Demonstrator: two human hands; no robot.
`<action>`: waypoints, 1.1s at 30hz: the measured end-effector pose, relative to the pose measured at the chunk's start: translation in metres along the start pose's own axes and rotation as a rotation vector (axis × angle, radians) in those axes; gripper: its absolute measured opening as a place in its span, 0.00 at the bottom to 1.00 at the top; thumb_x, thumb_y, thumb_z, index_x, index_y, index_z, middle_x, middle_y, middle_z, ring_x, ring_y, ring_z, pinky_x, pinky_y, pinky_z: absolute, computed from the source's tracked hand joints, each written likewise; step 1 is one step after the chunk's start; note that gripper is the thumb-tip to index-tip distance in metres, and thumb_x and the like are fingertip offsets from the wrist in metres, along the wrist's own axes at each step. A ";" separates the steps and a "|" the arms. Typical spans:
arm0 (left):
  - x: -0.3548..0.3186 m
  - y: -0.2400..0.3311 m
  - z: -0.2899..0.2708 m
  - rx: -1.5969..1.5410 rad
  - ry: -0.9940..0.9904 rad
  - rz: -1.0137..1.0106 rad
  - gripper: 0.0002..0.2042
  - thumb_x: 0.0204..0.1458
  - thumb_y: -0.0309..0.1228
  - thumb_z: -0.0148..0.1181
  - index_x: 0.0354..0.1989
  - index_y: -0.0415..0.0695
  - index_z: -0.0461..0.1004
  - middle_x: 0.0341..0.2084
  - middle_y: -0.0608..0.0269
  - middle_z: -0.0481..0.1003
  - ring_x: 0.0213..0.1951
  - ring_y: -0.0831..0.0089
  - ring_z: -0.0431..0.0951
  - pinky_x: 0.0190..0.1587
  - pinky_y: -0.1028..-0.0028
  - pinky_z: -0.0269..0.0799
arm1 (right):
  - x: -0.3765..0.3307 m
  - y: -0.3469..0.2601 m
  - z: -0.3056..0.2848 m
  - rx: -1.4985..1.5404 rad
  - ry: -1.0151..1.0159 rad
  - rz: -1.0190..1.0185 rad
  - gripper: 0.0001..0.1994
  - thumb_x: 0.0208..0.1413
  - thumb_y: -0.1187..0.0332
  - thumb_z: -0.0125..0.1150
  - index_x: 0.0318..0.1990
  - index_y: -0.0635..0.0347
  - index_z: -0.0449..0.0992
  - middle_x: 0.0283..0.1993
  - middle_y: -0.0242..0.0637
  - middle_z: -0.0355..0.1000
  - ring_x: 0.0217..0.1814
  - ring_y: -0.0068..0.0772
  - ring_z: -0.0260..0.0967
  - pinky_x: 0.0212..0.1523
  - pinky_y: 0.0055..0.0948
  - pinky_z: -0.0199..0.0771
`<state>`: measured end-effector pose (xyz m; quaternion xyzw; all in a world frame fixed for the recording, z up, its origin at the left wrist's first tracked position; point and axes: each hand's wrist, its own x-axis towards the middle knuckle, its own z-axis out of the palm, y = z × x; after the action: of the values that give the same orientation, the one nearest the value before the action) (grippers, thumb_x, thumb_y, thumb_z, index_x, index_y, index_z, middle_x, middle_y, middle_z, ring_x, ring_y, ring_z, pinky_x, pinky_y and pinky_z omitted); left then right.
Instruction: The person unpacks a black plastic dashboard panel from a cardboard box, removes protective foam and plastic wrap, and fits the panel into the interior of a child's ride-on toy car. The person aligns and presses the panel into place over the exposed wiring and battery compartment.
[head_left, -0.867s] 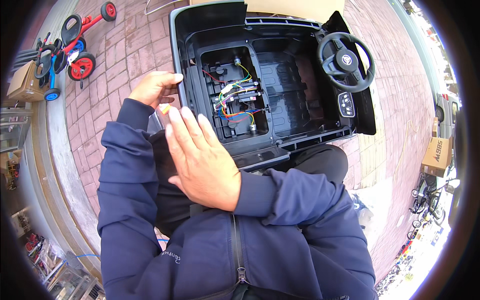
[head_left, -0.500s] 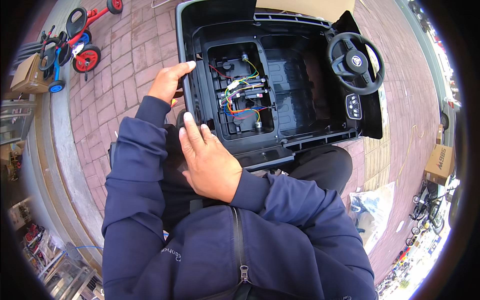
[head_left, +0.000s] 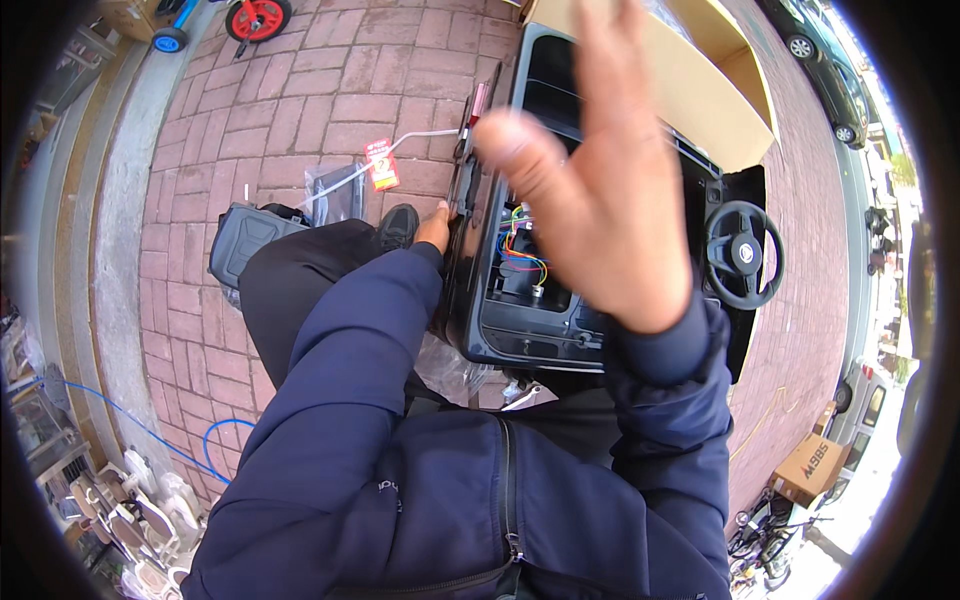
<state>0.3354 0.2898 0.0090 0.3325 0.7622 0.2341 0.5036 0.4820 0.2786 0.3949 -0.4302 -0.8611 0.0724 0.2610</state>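
- The toy car, a black plastic ride-on body, stands on the brick paving right in front of the seated person, at about 1 o'clock from their lap.
- Its open bay shows loose coloured wires; the steering wheel sits at 3 o'clock from that bay.
- Judged by its look, the shell is a hollow moulding: bulky but fairly light, stiff along its rims, smooth and somewhat slippery on the flat panels.
- The wires look thin and fragile, so they are no place to grip; the thick side rim and the near edge look like the safest holds.
- The left hand rests against the car's left rim at 9 o'clock of the bay; only the knuckles show, and it cannot be told whether the fingers are closed on the rim.
- The right hand is raised above the car, close to the camera, palm open, fingers straight and together, thumb spread out, holding nothing.
- At 11 o'clock from the car lie a white rod with a red tag and a clear bag.
- A dark grey seat part lies at 9 o'clock, beyond the person's knee.
- An open cardboard box stands behind the car at 12 o'clock.
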 end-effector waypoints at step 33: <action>-0.141 0.194 -0.105 -0.004 -0.531 0.354 0.08 0.51 0.29 0.63 0.28 0.35 0.81 0.22 0.63 0.78 0.24 0.72 0.79 0.31 0.70 0.76 | -0.146 0.034 -0.008 0.271 -0.983 0.299 0.33 0.53 0.42 0.73 0.48 0.69 0.80 0.37 0.53 0.82 0.44 0.60 0.81 0.47 0.51 0.80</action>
<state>0.3290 0.3123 0.2700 0.5085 0.5340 0.2245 0.6371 0.5821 0.1856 0.3338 -0.4260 -0.7940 0.4126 -0.1335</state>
